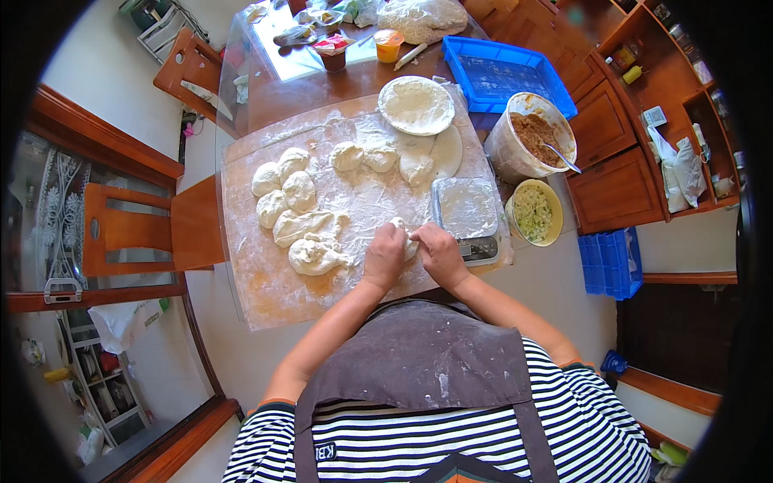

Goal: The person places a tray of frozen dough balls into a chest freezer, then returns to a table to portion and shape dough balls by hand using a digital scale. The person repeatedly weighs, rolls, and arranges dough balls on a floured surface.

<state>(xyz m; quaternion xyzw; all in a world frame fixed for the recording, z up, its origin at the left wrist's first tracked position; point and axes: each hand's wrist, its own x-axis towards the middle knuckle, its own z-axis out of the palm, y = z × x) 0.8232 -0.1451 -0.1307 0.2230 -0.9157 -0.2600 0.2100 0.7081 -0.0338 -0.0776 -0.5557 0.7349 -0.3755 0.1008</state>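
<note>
Near the front of a floured board (362,205), my left hand (386,253) and my right hand (438,250) pinch a small piece of pale dough (412,246) between them; the fingers partly hide it. A digital kitchen scale (466,208) with a floury top lies just beyond my right hand. Several round dough pieces (299,192) rest at the board's left, the nearest one (314,256) left of my left hand. More dough lumps (379,157) lie farther back, beside a flat dough round (447,151). A bowl of flour (416,105) stands at the back right of the board.
Right of the board are a tub of brown filling (500,142) with a metal spoon (561,158) and a yellow bowl of chopped vegetables (559,211). A blue plastic tray (513,45), cups (388,45) and bags stand behind. Wooden chairs (136,226) are at the left.
</note>
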